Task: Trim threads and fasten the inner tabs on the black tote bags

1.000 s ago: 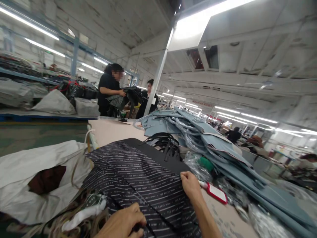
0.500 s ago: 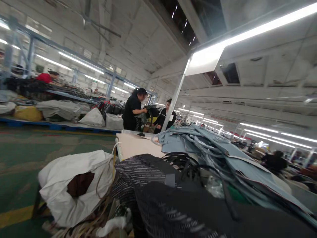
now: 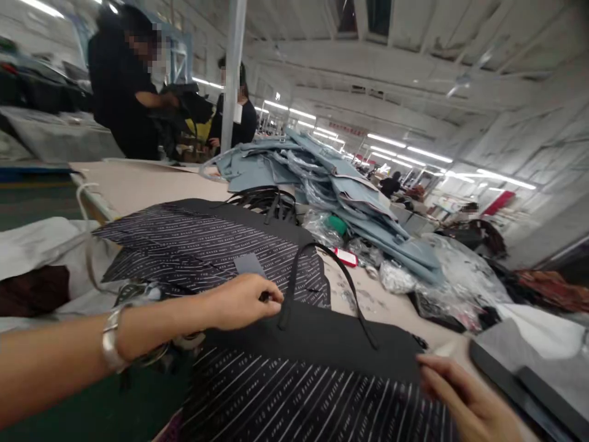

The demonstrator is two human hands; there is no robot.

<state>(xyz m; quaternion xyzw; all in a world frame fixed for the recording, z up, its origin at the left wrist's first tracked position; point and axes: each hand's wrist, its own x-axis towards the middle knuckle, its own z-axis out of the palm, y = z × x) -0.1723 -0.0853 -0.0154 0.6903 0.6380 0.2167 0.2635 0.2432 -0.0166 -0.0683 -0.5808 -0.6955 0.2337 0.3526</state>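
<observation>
A black panel with white diagonal lettering and a plain dark upper band lies nearest me, a thin black strap arching from its top. My left hand, a metal bracelet at its wrist, is closed with fingertips pinched beside the strap's left end. At the panel's right edge my right hand has its fingers closed on the panel. Behind it lie similar patterned panels with a small grey square piece on top.
Light blue pieces are heaped on the table beyond, near clear plastic wrapping and a red-edged tag. A metal post rises behind. Two people in black stand at the back left. White sacks are at the left.
Both my hands have come into view, at the near panel. The view has moved closer to the table, and the near panel now lies lower, with its strap arching up.
</observation>
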